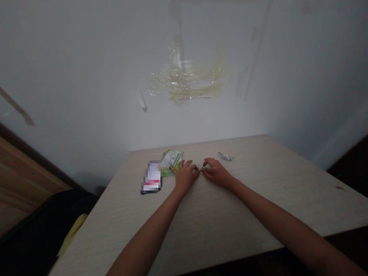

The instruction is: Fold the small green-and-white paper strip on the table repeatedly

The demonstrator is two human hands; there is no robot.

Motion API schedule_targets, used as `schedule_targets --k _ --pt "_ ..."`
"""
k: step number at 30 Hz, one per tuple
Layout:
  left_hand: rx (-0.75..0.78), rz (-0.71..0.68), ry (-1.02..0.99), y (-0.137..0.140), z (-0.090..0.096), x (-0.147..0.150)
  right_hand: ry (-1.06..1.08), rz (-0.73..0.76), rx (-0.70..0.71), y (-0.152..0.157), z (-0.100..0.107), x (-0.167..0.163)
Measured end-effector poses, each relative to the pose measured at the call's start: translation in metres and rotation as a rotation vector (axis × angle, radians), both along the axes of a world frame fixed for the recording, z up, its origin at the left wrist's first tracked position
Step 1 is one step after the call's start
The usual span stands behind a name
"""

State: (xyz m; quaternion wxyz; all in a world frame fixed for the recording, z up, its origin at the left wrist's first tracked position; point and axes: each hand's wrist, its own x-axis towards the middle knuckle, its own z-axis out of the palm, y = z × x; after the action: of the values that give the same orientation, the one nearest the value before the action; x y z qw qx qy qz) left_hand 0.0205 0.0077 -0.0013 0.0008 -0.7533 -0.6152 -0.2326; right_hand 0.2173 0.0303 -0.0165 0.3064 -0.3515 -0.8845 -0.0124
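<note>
Head view: extended forward, palms down, left hand (186,177) and right hand (217,172) pinch a small wrapper (201,167).

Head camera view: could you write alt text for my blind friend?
A person's left hand and right hand pinch a small white-and-green piece, too small to identify, at a pale wood-grain table. To their left lie a green-and-white packet and a dark-edged, pixelated rectangular object; a narrow white-and-green scrap lies beyond the right hand.

On table (244,222), packet (172,158) left of far wrapper (226,156)
</note>
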Motion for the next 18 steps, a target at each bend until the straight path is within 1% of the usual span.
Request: schedule_targets --k 4,8,14,18 --pt "0.009 0.010 0.008 -0.0001 0.0000 0.0005 0.076 0.043 -0.014 -0.0005 0.0009 0.0030" --pt "0.004 0.017 0.010 -0.0002 0.0010 0.0006 0.088 0.075 -0.029 -0.0041 0.0051 0.0048" --pt "-0.002 0.025 0.014 -0.0013 0.0017 0.0008 0.082 0.153 -0.010 -0.0076 0.0073 0.0073" --pt "-0.004 0.028 0.014 -0.0008 0.0005 0.0008 0.101 0.145 -0.018 -0.0074 0.0051 0.0075"
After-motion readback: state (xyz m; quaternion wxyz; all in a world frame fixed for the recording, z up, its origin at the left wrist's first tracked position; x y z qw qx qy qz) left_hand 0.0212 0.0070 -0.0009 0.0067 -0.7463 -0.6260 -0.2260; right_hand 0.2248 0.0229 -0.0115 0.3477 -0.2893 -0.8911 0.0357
